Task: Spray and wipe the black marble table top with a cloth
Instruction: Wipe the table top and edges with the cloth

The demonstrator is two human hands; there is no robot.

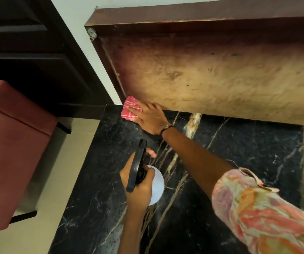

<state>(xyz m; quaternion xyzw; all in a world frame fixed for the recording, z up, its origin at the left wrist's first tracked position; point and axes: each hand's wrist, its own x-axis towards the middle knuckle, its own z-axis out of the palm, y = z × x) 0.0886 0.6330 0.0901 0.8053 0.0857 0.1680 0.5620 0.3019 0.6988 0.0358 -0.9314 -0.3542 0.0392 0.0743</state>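
Observation:
The black marble table top [239, 147] with gold and white veins fills the lower right. My right hand [150, 119] presses a pink patterned cloth [130, 108] flat on the marble at its far left corner, right against the wooden board. My left hand [138, 186] grips a spray bottle [156, 184] with a white body and a black trigger head, held just above the marble nearer to me, its nozzle pointing toward the cloth.
A large worn wooden board [211, 76] leans over the table's far edge. A red upholstered stool [9, 143] stands on the pale floor [55, 180] to the left. A dark wooden door [28, 52] is behind it.

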